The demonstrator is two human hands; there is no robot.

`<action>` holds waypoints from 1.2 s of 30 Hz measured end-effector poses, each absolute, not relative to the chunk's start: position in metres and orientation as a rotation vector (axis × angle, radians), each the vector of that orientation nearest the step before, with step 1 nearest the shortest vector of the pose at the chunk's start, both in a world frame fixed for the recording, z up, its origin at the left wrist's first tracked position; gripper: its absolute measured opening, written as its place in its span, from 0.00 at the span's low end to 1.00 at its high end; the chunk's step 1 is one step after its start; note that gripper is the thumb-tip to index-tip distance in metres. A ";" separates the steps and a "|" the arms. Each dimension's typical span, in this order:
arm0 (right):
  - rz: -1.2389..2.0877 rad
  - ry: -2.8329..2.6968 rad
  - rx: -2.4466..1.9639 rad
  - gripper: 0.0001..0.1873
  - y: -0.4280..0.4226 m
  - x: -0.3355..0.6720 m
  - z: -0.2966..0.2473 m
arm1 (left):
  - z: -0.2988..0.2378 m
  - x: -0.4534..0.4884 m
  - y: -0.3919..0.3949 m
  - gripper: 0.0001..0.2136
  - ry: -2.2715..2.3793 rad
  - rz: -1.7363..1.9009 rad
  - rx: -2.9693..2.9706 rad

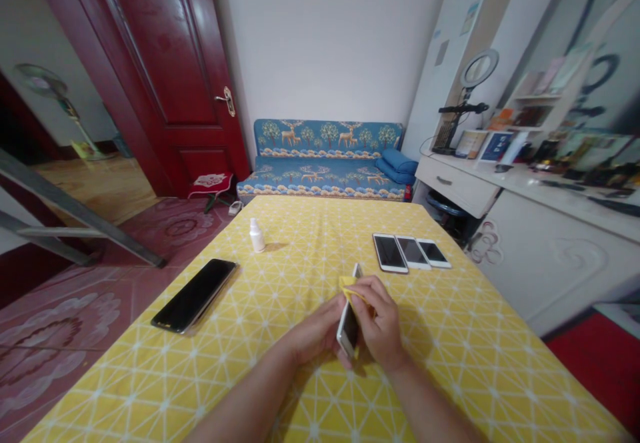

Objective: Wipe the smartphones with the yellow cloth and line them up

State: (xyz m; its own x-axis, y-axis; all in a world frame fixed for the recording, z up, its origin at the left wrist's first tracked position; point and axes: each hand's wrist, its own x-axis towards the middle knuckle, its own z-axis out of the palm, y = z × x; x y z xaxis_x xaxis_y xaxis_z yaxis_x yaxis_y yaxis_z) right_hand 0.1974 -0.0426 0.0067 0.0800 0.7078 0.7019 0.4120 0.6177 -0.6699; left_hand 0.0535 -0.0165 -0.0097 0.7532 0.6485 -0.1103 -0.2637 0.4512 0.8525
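Observation:
A white-edged smartphone (348, 335) is held on its edge above the table, its dark face turned to the right. My left hand (320, 331) is closed around it from the left and below. In my right hand (379, 323) a small yellow cloth (349, 284) is pinched and pressed over the phone's upper edge. The fingers of the right hand partly hide both cloth and phone. A white spray bottle (257, 237) stands upright on the left part of the table. Nearer to me on that side lies a large black smartphone (195, 295), face up.
Three white-framed phones lie side by side on the right: a larger one (391, 253), a middle one (413, 252) and a smaller one (434, 253). A yellow patterned cloth (280, 376) covers the table. Beyond it stands a blue sofa (320, 169); a white dresser (550, 249) is at right.

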 end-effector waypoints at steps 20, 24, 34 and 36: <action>0.051 -2.016 -1.048 0.09 -0.048 0.185 -0.002 | -0.007 0.040 -0.003 0.25 0.384 0.862 0.449; 0.024 -1.960 -1.136 0.08 -0.044 0.190 -0.008 | -0.009 0.038 0.000 0.21 0.415 0.939 0.414; 0.171 -1.548 -1.042 0.06 -0.040 0.190 -0.011 | -0.014 0.042 -0.003 0.22 0.523 1.037 0.704; 0.141 -1.453 -1.045 0.04 -0.040 0.192 -0.010 | -0.014 0.045 -0.004 0.21 0.534 1.058 0.743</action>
